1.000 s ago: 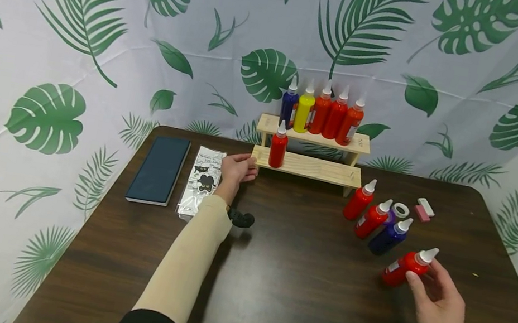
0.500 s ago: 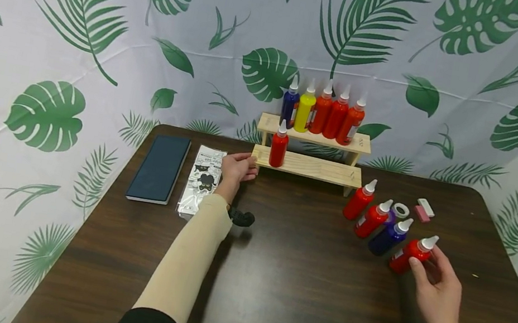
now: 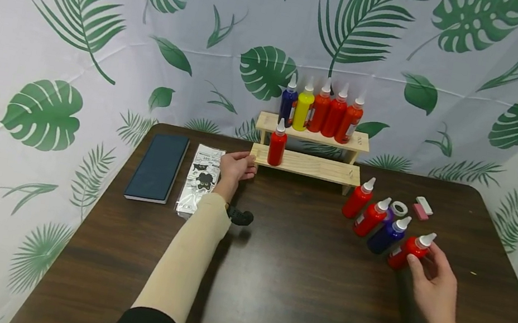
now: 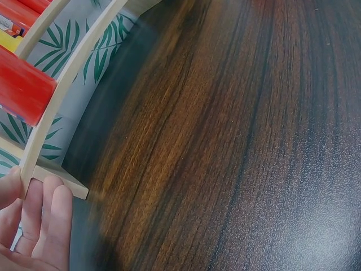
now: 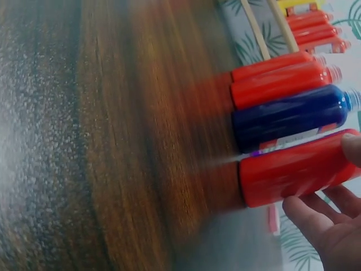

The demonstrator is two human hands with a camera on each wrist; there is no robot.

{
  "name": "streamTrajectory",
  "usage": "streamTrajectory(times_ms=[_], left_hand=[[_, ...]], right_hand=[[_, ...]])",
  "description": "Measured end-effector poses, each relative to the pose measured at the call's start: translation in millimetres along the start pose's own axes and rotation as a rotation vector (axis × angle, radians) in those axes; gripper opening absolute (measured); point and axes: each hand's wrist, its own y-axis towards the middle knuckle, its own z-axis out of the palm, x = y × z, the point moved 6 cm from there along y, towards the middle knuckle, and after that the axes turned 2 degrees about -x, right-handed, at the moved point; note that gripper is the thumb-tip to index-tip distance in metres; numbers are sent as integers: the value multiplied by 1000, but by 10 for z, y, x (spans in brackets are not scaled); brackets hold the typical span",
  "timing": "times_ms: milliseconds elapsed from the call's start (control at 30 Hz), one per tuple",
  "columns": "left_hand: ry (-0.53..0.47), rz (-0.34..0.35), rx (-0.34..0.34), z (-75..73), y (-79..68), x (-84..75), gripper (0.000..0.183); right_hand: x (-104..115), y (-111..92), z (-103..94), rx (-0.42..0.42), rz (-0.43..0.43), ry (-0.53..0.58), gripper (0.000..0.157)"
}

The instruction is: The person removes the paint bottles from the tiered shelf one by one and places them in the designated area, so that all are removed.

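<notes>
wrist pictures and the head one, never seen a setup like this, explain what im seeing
No machine here: these are a person's bare hands. The widest picture comes from a camera on the head, looking down; the other two come from cameras on each wrist, so they look tilted. The left hand grips one end of a wooden stand with five bottles on its top shelf and one red bottle below. The right hand holds another red bottle. Next to it on the dark table stand a blue bottle and two more red bottles, near a white ring. On the left lie a dark notebook and a packet.
</notes>
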Motion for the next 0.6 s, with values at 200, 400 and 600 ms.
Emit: streamTrajectory(times_ms=[200,400,600], left_hand=[[3,2,8,-15,10,12,23],[-4,-1,19,-8,14,15,24],[0,0,21,-8,36,22,25]], right_hand=[[13,-7,7,26,-1,11,56],[124,-40,-85,-4,32,0,63],[499,-89,-308,-239,-49,69,57]])
